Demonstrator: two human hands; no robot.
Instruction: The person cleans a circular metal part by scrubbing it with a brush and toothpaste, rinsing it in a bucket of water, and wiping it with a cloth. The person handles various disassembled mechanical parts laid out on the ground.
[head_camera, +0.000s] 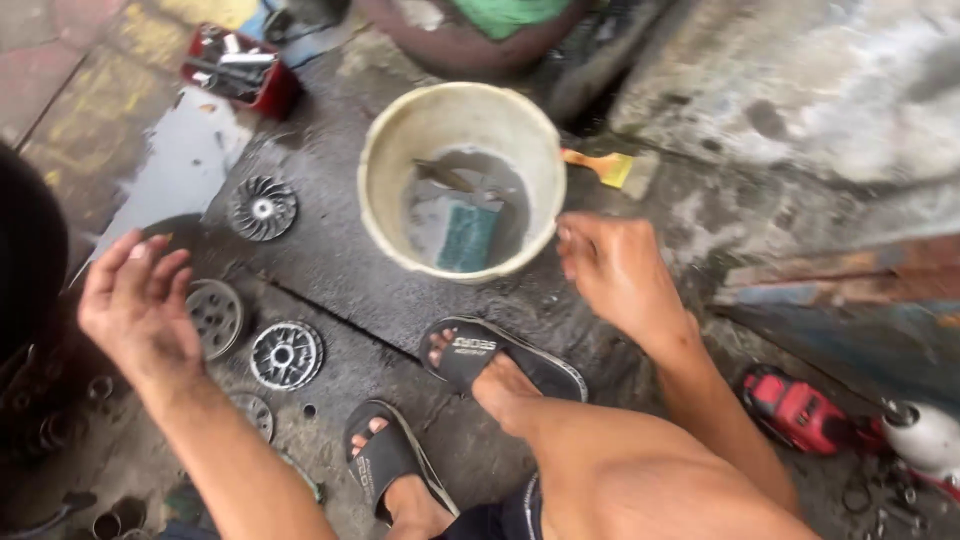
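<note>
Left hand (135, 300) empty, fingers spread loose, hovering over the wet floor (330, 250) just left of a round metal disc (214, 317). Finned pulley (263, 207) above it, toothed hub (286, 354) to its right. Cream bucket (400, 150) centre, green scrub pad (467, 236) inside. Right hand (615, 272) open, holding nothing, fingertips at bucket rim. Red power tool (795, 410) far right.

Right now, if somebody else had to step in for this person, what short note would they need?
Left hand: open, empty, hovering over round metal pulley parts on the wet ground.
Right hand: fingertips at the rim of the cream bucket, gripping nothing visible.
In the bucket: murky liquid, a green scouring pad.
Nearby: finned disc, yellow-handled brush.
Done: parts laid out. Left: cannot tell which are cleaned.
</note>
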